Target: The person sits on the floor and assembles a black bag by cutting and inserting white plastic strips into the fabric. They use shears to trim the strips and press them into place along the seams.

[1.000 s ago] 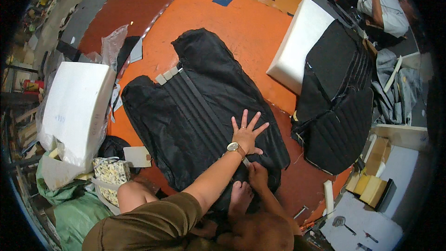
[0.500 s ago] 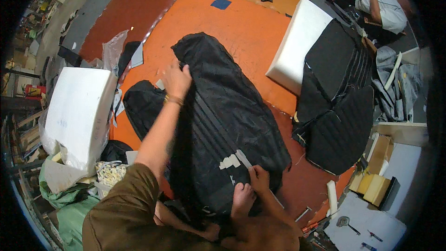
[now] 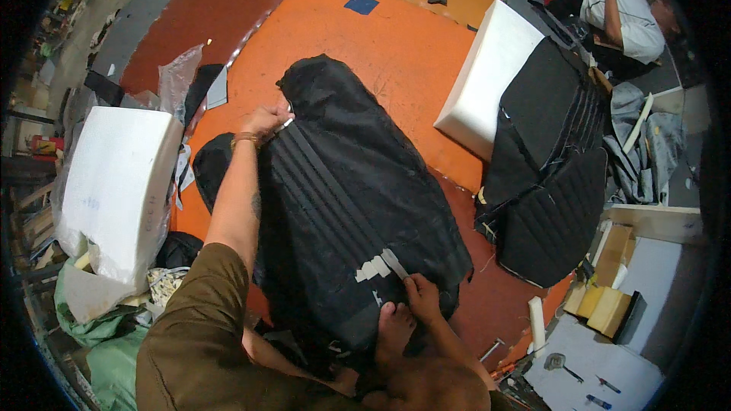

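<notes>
A black fabric cover with several long raised ridges lies spread in front of me. At the far end of the ridges my left hand is closed, pinching a small white strip end. Near the cover's lower part my right hand grips a pale flat strip by its near end. Beside that strip, several short pale strip ends stick out where the ridges stop. My bare foot rests on the cover's near edge, close to my right hand. Whether the two hands hold one continuous strip is hidden.
The cover lies on orange and dark red sheeting. A white foam block stands at the left, another foam block at the right. Next to it are stacked black ribbed panels. A person sits at the far right.
My left hand has drawn back slightly left and nearer, from an open hand over the cover to a pinch on the white strip end. The right hand keeps its grip near the same place.
</notes>
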Available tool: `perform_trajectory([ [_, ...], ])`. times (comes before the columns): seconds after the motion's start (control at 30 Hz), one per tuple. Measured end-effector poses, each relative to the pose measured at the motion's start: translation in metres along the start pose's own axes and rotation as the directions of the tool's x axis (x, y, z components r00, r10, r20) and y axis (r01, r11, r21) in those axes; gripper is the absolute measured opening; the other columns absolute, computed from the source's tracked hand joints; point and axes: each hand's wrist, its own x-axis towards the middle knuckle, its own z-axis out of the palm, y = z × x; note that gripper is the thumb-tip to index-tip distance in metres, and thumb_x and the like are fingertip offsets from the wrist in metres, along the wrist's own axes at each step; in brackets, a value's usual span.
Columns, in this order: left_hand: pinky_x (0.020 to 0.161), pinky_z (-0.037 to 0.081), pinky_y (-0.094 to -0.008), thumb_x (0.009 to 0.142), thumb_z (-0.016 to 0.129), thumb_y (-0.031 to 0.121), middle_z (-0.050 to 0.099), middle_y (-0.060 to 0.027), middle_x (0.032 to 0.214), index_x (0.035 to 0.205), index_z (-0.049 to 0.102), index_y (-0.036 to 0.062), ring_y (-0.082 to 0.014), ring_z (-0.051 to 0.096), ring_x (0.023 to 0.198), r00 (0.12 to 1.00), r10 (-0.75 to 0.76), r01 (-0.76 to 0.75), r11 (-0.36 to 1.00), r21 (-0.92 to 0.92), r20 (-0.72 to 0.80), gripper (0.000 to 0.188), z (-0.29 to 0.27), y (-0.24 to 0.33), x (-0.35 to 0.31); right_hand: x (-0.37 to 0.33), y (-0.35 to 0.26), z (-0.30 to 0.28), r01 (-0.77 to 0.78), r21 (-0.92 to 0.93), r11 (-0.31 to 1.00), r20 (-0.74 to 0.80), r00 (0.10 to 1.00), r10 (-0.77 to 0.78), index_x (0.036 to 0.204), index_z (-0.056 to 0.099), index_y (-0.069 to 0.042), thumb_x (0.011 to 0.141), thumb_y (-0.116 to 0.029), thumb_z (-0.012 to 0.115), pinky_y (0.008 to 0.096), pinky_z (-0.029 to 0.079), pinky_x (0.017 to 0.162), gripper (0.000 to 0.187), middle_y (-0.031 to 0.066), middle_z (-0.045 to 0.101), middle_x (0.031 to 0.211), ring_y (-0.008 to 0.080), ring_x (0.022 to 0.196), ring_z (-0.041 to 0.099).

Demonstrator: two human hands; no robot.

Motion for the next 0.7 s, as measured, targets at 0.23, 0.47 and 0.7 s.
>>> perform_trajectory([
  [0.23,0.093,0.048,-0.0527,0.076,0.078,0.021,0.068,-0.0168,0.117,0.109,0.073,0.0072,-0.0407,0.059,0.114,0.493,0.822,-0.541,0.547,0.639,-0.286,0.036,0.143,0.093,-0.103,0.001,0.001,-0.009,-0.031,-0.039,0.999,0.001,1.0,0.031,0.103,0.07,-0.005,0.103,-0.031,0.058,0.0481,0.052,0.073,0.029,0.0199,0.071,0.086,0.0411,0.081,0.07],
  [0.47,0.118,0.009,-0.0787,0.07,0.083,0.066,0.004,-0.01,0.176,0.161,0.037,0.0394,-0.0489,-0.005,0.159,0.765,0.394,-0.641,0.54,0.545,0.509,0.106,0.301,0.06,-0.255,0.014,0.005,0.001,0.084,-0.067,0.994,-0.006,0.996,-0.084,0.094,0.069,-0.004,0.104,-0.033,0.058,0.0499,0.051,0.073,0.033,0.0234,0.069,0.086,0.0442,0.081,0.068],
  [0.7,0.118,0.005,-0.0791,0.063,0.087,0.067,-0.002,-0.0087,0.177,0.163,0.03,0.0461,-0.0489,-0.01,0.159,0.802,0.314,-0.591,0.544,0.596,0.508,0.117,0.312,0.061,-0.255,0.013,0.002,0.008,0.108,-0.038,0.993,-0.124,0.986,-0.112,0.084,0.067,-0.005,0.101,-0.036,0.062,0.055,0.05,0.067,0.036,0.0227,0.068,0.078,0.0468,0.076,0.067],
])
